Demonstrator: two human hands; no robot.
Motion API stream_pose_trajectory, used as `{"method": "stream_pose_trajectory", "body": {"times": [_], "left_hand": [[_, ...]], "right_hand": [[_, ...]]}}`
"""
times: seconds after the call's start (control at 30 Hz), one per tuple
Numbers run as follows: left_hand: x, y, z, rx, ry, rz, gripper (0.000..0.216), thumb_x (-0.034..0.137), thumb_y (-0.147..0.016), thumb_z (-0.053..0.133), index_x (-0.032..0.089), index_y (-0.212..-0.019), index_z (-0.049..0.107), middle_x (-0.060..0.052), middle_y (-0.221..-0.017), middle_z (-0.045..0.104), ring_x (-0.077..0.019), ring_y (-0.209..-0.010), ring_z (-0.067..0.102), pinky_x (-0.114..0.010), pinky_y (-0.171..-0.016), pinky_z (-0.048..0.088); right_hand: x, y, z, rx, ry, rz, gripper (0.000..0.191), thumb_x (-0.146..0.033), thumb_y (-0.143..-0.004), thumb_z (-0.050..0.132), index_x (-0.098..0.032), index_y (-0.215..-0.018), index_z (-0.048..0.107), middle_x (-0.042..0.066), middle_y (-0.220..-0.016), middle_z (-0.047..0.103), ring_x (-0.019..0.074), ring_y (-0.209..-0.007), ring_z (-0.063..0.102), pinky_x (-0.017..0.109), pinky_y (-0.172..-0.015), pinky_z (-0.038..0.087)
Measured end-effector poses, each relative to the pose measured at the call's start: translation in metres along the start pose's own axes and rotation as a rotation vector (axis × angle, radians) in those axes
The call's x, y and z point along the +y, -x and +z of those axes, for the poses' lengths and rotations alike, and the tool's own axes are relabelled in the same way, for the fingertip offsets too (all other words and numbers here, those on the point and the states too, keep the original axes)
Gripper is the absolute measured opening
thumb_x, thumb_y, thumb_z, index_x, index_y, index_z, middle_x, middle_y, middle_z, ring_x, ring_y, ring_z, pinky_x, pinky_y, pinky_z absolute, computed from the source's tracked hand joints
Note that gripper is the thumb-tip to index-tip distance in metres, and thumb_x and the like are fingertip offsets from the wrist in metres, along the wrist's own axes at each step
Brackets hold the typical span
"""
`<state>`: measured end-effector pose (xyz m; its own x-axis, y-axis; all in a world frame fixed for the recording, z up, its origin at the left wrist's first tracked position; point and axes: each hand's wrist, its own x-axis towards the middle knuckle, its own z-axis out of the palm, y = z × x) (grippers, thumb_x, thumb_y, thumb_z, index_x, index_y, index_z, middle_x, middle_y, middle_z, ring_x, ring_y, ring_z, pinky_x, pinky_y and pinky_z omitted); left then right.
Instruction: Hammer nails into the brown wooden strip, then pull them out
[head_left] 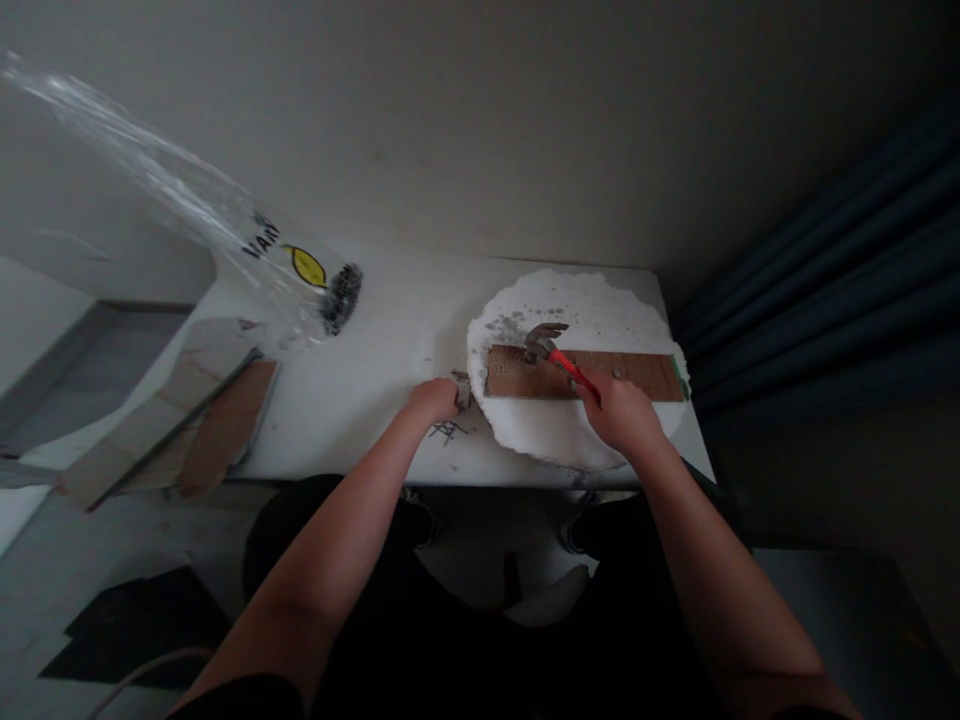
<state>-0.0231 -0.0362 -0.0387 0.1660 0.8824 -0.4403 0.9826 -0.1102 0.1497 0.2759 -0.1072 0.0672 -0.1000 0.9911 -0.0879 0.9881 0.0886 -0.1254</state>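
Observation:
My right hand (pixel 621 412) is wrapped round the red handle of a claw hammer (pixel 566 365). The hammer's head is over the left part of a narrow brown wooden board (pixel 637 375), where many small dark holes or dots show. Under the board lies a round white slab (pixel 555 430) with a ragged rim and grey specks. My left hand (pixel 435 400) is closed, left of the slab, at a small pile of nails (pixel 448 430). Its fingertips are partly hidden, so what they pinch, if anything, is unclear.
A clear plastic bag (pixel 292 265) with dark contents leans at the back left of the white table (pixel 375 340). Board pieces (pixel 225 430) and a dark bar (pixel 180 425) lie at the left edge. A dark curtain (pixel 840 260) hangs on the right.

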Motion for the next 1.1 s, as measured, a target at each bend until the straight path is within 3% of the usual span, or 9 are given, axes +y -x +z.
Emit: {"method": "stream_pose_trajectory", "body": {"times": [0.1,0.2,0.3,0.4,0.57,1.1], "left_hand": [[-0.005,0.002,-0.004,0.048,0.004,0.005,0.004,0.024,-0.063,0.07,0.024,-0.068,0.07,-0.007,-0.07,0.071,-0.0263,-0.077,0.068,-0.031,-0.066,0.047],[-0.007,0.004,-0.009,0.2,0.108,-0.028,0.005,0.027,-0.068,0.067,0.022,-0.07,0.067,-0.007,-0.071,0.07,-0.0243,-0.074,0.066,-0.03,-0.063,0.044],[-0.001,0.002,-0.017,0.401,0.393,-0.002,0.006,0.028,-0.073,0.063,0.022,-0.076,0.062,-0.004,-0.073,0.069,-0.0204,-0.071,0.063,-0.03,-0.065,0.045],[0.013,0.001,-0.023,0.538,0.78,0.2,0.012,0.033,-0.081,0.059,0.021,-0.083,0.059,-0.001,-0.077,0.067,-0.0151,-0.072,0.062,-0.027,-0.067,0.047],[0.037,0.002,-0.024,0.505,0.988,0.359,0.018,0.038,-0.081,0.063,0.02,-0.086,0.06,0.0,-0.08,0.067,-0.0133,-0.073,0.062,-0.025,-0.064,0.047],[0.044,-0.002,-0.017,0.463,0.947,0.383,0.016,0.033,-0.085,0.064,0.02,-0.094,0.063,-0.001,-0.084,0.07,-0.0139,-0.078,0.065,-0.027,-0.071,0.052]], "right_hand": [[0.001,0.0,0.001,-0.003,0.007,-0.003,0.046,-0.04,-0.104,0.037,-0.024,-0.14,0.058,0.012,-0.101,0.076,0.0275,-0.088,0.071,0.036,-0.077,0.051],[0.0,-0.001,0.0,-0.01,0.006,0.001,0.045,-0.039,-0.103,0.037,-0.024,-0.14,0.058,0.012,-0.102,0.076,0.0275,-0.087,0.071,0.035,-0.076,0.051],[-0.001,-0.001,-0.002,-0.02,0.005,0.003,0.043,-0.038,-0.103,0.038,-0.027,-0.137,0.06,0.011,-0.102,0.076,0.0281,-0.087,0.071,0.036,-0.075,0.051],[-0.003,-0.001,-0.004,-0.023,0.015,-0.001,0.042,-0.039,-0.103,0.037,-0.028,-0.136,0.061,0.01,-0.101,0.076,0.028,-0.087,0.072,0.036,-0.074,0.051],[-0.004,0.0,-0.004,-0.025,0.039,0.017,0.045,-0.04,-0.103,0.036,-0.024,-0.139,0.06,0.012,-0.103,0.075,0.0281,-0.088,0.071,0.036,-0.075,0.051],[-0.001,0.0,-0.001,-0.01,0.022,-0.007,0.046,-0.039,-0.103,0.036,-0.025,-0.142,0.057,0.012,-0.104,0.075,0.0288,-0.089,0.072,0.037,-0.077,0.051]]}}
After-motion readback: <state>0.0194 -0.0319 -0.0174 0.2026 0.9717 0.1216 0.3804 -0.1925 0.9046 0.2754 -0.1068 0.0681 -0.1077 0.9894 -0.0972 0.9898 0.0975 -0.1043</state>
